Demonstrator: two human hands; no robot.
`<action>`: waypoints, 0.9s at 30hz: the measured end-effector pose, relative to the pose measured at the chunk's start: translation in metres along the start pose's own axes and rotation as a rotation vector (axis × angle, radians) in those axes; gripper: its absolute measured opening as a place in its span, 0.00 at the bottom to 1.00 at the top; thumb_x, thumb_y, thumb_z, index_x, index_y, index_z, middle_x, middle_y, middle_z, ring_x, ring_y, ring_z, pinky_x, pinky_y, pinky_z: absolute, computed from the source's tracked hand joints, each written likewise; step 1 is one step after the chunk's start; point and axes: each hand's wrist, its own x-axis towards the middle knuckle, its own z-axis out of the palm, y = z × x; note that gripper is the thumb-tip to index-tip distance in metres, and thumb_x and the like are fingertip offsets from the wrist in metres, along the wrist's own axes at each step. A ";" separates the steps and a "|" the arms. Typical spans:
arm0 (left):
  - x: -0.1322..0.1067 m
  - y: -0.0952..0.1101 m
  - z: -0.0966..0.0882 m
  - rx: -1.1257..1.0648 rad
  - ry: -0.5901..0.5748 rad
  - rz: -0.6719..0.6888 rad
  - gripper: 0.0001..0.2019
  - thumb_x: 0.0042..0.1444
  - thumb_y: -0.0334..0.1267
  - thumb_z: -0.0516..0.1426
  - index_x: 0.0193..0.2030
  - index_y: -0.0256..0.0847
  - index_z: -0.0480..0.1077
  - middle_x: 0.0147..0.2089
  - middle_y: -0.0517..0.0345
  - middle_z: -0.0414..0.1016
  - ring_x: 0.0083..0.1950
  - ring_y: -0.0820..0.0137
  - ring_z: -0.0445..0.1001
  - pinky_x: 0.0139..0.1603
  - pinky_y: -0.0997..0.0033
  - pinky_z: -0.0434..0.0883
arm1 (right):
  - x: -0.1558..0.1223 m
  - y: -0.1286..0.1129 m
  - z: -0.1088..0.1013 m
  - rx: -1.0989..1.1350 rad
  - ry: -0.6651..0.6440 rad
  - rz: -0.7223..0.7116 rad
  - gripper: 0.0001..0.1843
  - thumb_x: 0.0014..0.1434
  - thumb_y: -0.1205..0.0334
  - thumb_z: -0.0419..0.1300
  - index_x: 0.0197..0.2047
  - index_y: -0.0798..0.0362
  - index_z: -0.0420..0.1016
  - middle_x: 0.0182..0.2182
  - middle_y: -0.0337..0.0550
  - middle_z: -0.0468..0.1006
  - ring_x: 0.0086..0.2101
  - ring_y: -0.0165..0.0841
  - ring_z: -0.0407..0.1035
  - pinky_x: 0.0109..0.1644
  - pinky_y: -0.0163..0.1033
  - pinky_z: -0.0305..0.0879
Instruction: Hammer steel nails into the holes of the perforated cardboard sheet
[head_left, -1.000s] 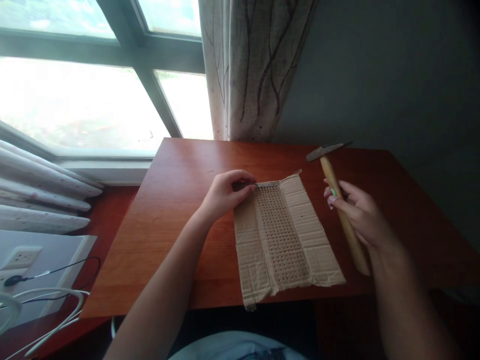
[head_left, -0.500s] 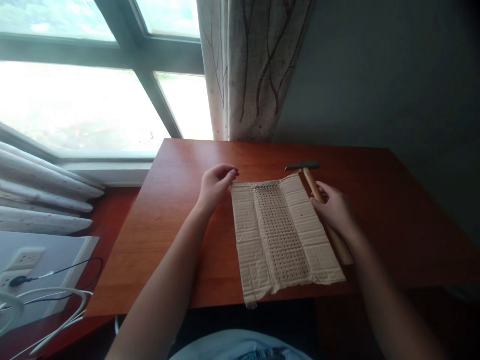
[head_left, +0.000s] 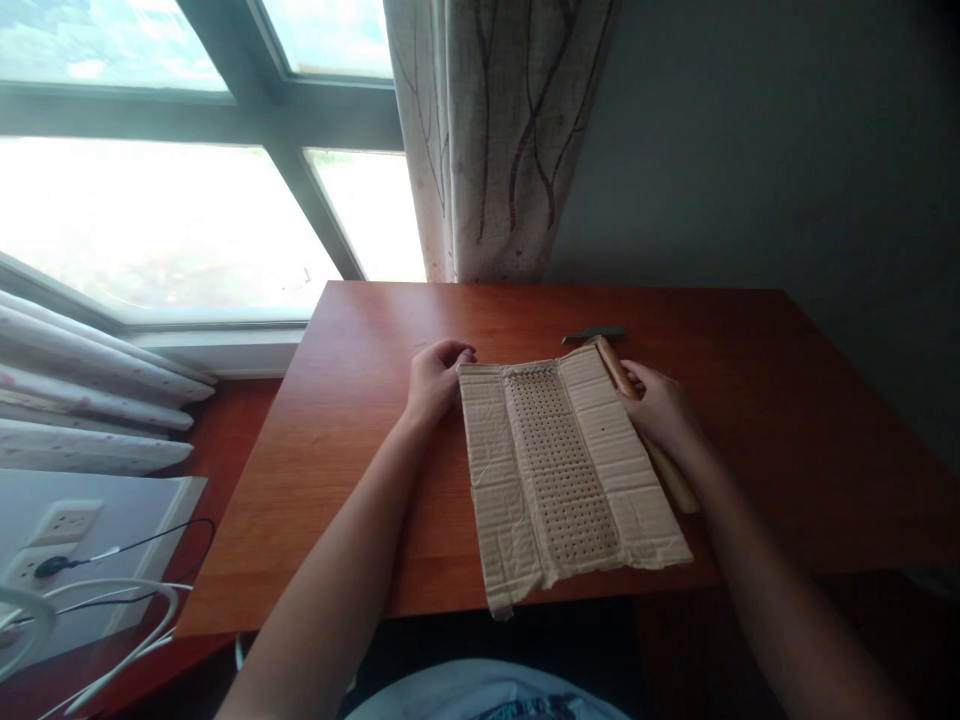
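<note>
A sheet of corrugated cardboard (head_left: 645,500) lies on the wooden table, creased lengthwise, its lower end reaching the near edge. Down its middle runs a grid of small holes; a row of small grey metallic pieces (head_left: 532,370), perhaps nails, sits at the grid's far end. My left hand (head_left: 436,382) is closed beside the cardboard's far left corner, fingers curled and thumb against them. What is in that pinch, if anything, is hidden. My right hand (head_left: 664,402) grips the wooden handle of a hammer (head_left: 616,368) along the cardboard's right side. The hammer's dark head points away from me.
The brown table (head_left: 352,400) extends on both sides of the cardboard. Behind it hang a patterned curtain (head_left: 502,140) and a grey wall. Left are a window (head_left: 150,220), a power socket (head_left: 64,525) with a black plug, and loose white cables (head_left: 169,610).
My left hand has come down slightly toward me and right, against the cardboard's corner. The hammer, in my right hand, has shifted slightly left, closer to the cardboard.
</note>
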 end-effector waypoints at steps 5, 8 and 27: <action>-0.001 -0.005 0.001 0.040 -0.020 0.025 0.13 0.53 0.46 0.62 0.37 0.37 0.79 0.34 0.53 0.81 0.35 0.66 0.76 0.37 0.70 0.71 | 0.005 0.004 0.004 -0.012 0.008 -0.020 0.28 0.54 0.60 0.60 0.59 0.57 0.76 0.49 0.57 0.81 0.44 0.47 0.76 0.52 0.52 0.72; -0.002 -0.006 0.002 0.071 -0.027 0.038 0.13 0.54 0.46 0.61 0.38 0.37 0.79 0.35 0.52 0.81 0.35 0.66 0.76 0.37 0.70 0.71 | 0.008 0.006 0.006 -0.014 0.004 -0.024 0.28 0.55 0.60 0.59 0.58 0.58 0.76 0.48 0.58 0.81 0.44 0.47 0.76 0.52 0.52 0.72; -0.002 -0.005 0.001 0.276 -0.058 0.120 0.15 0.57 0.46 0.58 0.39 0.37 0.80 0.38 0.51 0.83 0.40 0.63 0.79 0.40 0.69 0.71 | 0.010 0.017 0.013 -0.126 0.084 -0.135 0.26 0.57 0.57 0.57 0.56 0.58 0.76 0.44 0.58 0.77 0.46 0.50 0.72 0.53 0.53 0.70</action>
